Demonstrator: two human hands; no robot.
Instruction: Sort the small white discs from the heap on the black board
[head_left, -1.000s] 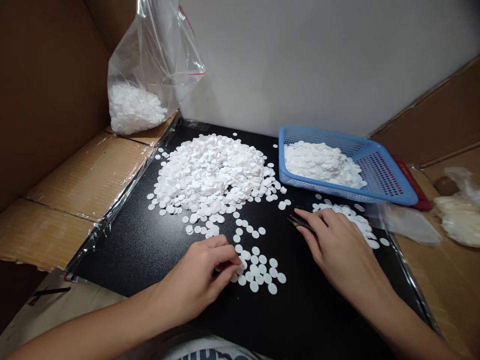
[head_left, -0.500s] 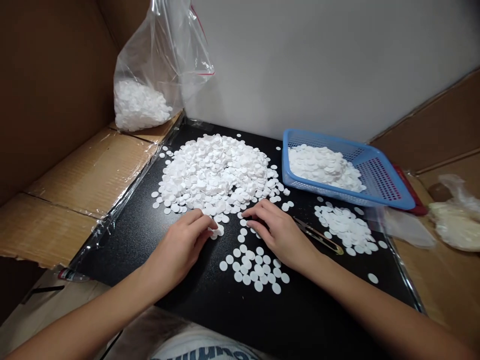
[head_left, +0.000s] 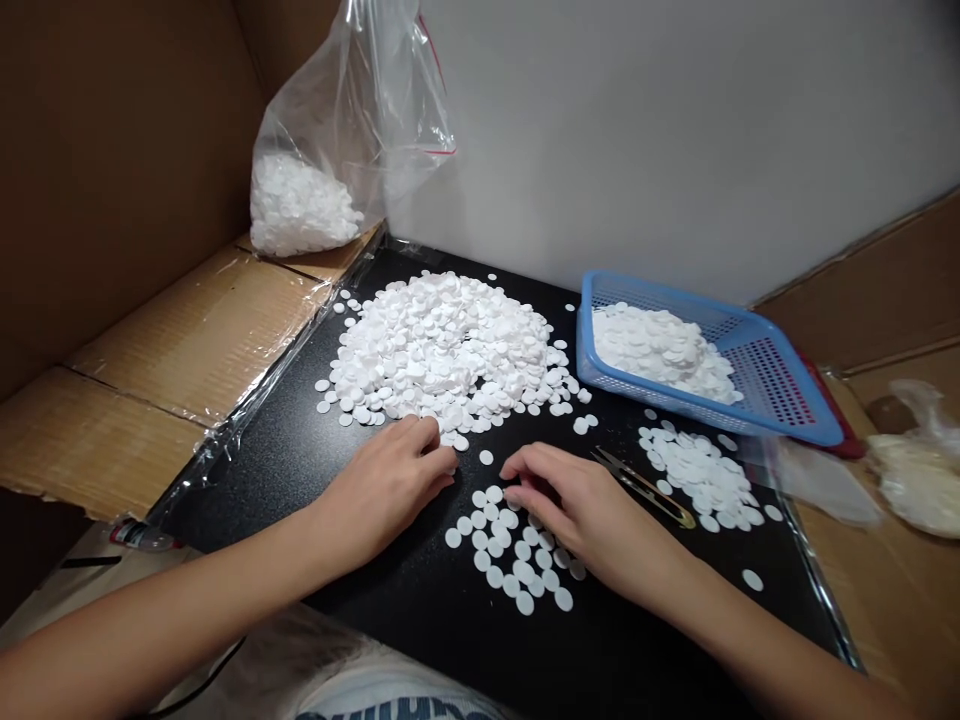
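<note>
Around you, brown cardboard walls close off the left and right sides, and between them lies the black surface that carries everything else. At the far left corner a clear plastic bag stands on a cardboard flap, its bottom filled with white discs. On the surface itself, the big heap of white discs spreads across the far middle. Just to its right sits the blue mesh basket, with more discs piled in its left half.

Your left hand rests palm down at the near edge of the heap. Its fingers are curled together with the tips touching the outermost discs, and you cannot tell from this angle whether its grip has closed on one. Your right hand lies palm down just beside it. Its grip is loose and apart, clamped on nothing, with the fingertips pressing on the top of the small cluster of discs.

That cluster lies flat in a single layer near you, between and below both hands, well apart from the basket. A second, looser pile of discs sits right of your right hand, in front of the basket. Between that pile and your right hand, a pair of thin metal snips lies flat on the surface, untouched. One stray disc lies alone near the right edge.
</note>
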